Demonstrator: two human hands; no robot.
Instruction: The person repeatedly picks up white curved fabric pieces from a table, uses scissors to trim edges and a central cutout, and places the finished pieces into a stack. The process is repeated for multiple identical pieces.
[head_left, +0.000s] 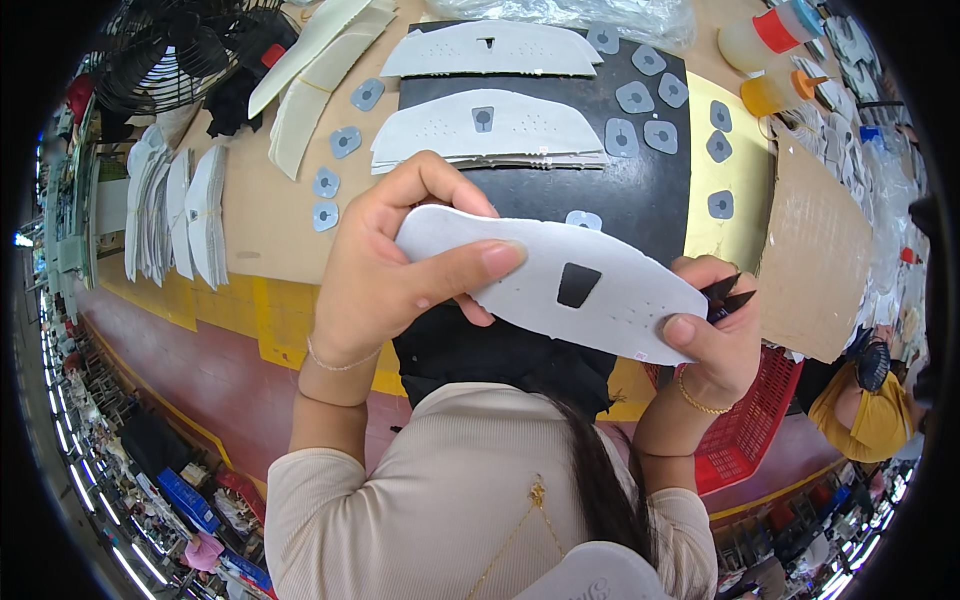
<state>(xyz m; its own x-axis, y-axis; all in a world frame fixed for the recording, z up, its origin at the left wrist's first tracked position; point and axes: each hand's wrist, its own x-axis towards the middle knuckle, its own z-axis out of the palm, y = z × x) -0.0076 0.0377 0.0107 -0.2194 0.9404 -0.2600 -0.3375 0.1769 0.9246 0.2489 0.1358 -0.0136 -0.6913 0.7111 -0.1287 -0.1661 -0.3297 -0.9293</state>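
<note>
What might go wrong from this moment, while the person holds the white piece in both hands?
1. The right grip also appears to hold a dark pointed tool beside the end of the white piece; a slip might scratch the piece or prick a finger.
2. One grey patch is partly hidden behind the piece in this view, so it might be brushed aside unnoticed.
3. The orange-tipped bottle is near the yellow sheet; if knocked, it could leak there.

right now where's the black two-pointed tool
In the head view, right of centre: the black two-pointed tool sticks out of the person's right hand, just beyond the right end of the white curved panel.
</note>
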